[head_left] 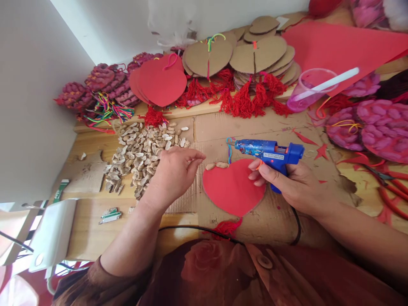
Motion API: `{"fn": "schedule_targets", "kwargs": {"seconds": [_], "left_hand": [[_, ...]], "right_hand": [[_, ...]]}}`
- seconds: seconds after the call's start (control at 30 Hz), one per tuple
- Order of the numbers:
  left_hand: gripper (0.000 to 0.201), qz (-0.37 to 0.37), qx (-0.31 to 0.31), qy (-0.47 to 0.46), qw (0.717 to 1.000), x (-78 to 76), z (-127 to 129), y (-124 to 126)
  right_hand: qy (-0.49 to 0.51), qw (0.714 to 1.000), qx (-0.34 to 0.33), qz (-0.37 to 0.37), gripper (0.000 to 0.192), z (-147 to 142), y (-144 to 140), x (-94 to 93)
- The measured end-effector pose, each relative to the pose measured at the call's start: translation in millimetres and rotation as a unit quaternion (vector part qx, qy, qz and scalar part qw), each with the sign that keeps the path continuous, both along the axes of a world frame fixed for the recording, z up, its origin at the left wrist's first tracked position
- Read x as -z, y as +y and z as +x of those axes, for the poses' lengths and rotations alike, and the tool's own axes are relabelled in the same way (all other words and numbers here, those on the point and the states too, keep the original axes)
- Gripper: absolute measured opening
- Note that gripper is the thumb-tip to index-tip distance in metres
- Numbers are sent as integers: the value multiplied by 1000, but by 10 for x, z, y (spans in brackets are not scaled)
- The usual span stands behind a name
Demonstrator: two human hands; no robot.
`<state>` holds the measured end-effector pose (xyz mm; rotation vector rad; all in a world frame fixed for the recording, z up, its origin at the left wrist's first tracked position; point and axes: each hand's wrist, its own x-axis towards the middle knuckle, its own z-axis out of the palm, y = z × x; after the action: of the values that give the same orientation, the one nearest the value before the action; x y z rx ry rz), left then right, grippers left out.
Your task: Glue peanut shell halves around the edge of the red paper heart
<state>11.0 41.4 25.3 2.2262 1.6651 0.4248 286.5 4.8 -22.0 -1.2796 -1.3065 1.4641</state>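
Observation:
My right hand [295, 185] grips a blue hot-glue gun [270, 154], its nozzle pointing left over the top of a red heart-shaped cutout [232, 189] that lies flat on the cardboard sheet. Two pale shell pieces [216, 165] sit along the heart's upper left edge. A red tassel [227, 226] hangs from the heart's tip. My left hand [175, 172] hovers palm down between the heart and a heap of pale shell pieces [140, 155], fingers bunched toward the two pieces; whether it pinches one I cannot tell.
Stacks of cardboard hearts [255, 55] with red tassels, red hearts [161, 80] and finished pink decorated hearts [366, 123] line the back and right. A pink plastic cup [307, 89] with a white stick stands behind the gun. Red pliers [390, 185] lie at right. The gun's black cord [197, 229] trails toward me.

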Motion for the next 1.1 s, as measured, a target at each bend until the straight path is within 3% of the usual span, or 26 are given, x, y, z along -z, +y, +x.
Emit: {"fn": "schedule_targets", "kwargs": {"seconds": [0.17, 0.43, 0.53, 0.63, 0.77, 0.9, 0.97, 1.03, 1.1], "left_hand": [[18, -29, 17, -64, 997, 60, 98, -41], [15, -28, 13, -21, 999, 142, 152, -39], [17, -31, -13, -35, 999, 91, 88, -21], [19, -62, -51, -119, 990, -34, -11, -16], [24, -187, -69, -318, 927, -177, -57, -68], [24, -265, -84, -503, 819, -204, 65, -158], [27, -289, -92, -551, 778, -187, 125, -203], [28, -296, -92, -544, 780, -150, 140, -257], [26, -282, -94, -493, 818, -95, 100, -331]], "right_hand": [[-6, 1000, 2, -8, 28, 1, -14, -7], [-5, 1000, 0, -12, 30, 2, -8, -12], [-4, 1000, 4, -10, 31, -2, -3, -19], [3, 1000, 5, -12, 33, -6, -3, -32], [42, 999, 14, -13, 33, -16, 0, -39], [77, 996, 47, -23, 33, -49, 10, -33], [95, 993, 65, -32, 32, -78, 8, -31], [114, 990, 80, -35, 32, -106, -5, -32], [123, 988, 85, -32, 31, -126, -31, -38]]}}
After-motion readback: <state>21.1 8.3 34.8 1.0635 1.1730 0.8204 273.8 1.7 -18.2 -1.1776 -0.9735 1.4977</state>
